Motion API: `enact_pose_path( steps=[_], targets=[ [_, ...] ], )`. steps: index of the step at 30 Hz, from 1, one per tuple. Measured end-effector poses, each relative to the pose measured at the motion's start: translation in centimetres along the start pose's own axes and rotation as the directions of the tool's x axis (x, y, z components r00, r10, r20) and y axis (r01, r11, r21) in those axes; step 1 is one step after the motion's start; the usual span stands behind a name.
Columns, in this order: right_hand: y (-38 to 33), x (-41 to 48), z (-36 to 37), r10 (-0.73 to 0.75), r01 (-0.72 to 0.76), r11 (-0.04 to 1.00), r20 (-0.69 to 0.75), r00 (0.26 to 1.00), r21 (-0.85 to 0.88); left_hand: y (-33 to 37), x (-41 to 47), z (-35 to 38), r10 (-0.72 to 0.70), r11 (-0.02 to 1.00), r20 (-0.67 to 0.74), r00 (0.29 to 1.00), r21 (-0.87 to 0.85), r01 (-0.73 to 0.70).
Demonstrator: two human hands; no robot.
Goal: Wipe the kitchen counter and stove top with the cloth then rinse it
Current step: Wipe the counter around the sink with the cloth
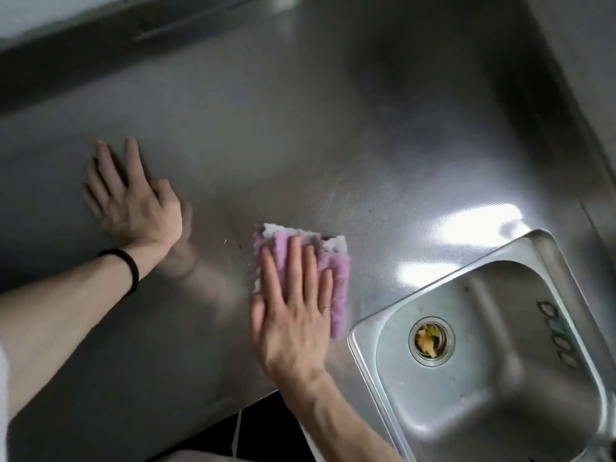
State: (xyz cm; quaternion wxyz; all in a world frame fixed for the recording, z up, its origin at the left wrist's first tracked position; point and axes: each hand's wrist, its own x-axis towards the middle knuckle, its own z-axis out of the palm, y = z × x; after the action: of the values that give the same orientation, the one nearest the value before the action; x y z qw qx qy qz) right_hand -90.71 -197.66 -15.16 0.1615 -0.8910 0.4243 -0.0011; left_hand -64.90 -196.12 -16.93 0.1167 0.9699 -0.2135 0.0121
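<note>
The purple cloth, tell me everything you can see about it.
The cloth is lilac with white, fluffy-looking edges, and looks soft and ribbed like microfibre. It is folded into a rough rectangle and lies flat on the steel counter, beside the sink near its corner, not in it. The right hand presses on it with straight fingers and covers its left part. Its upper edge and right side show, slightly blurred.
</note>
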Motion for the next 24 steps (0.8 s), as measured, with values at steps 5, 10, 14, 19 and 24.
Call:
enact_pose_path(
  steps=[5, 10, 14, 19, 24],
  targets=[
    [1.3, -0.2, 0.0, -0.079, 0.079, 0.997, 0.007, 0.997, 0.023, 0.3, 0.5, -1.8, 0.084, 0.985, 0.164, 0.983, -0.161, -0.057],
    [9.6, 1.1, -3.1, -0.116, 0.115, 0.993, -0.019, 0.993, -0.026, 7.2, -6.4, -2.7, 0.731, 0.682, 0.269, 0.627, -0.263, -0.683],
    [19.8, 5.1, -8.3, 0.090, -0.096, 0.985, -0.049, 0.995, -0.142, 10.9, -12.1, -1.6, 0.819, 0.554, 0.347, 0.457, -0.268, -0.789],
    [30.4, 10.2, -13.0, 0.292, -0.292, 0.951, -0.016, 0.956, -0.107, 10.7, -13.2, -0.2, 0.808, 0.552, 0.350, 0.474, -0.165, -0.818],
    [33.2, 11.3, -13.5, 0.404, -0.410, 0.906, -0.074, 0.912, -0.107, 10.5, -13.2, 0.8, 0.825, 0.536, 0.289, 0.485, -0.128, -0.835]
  ],
)
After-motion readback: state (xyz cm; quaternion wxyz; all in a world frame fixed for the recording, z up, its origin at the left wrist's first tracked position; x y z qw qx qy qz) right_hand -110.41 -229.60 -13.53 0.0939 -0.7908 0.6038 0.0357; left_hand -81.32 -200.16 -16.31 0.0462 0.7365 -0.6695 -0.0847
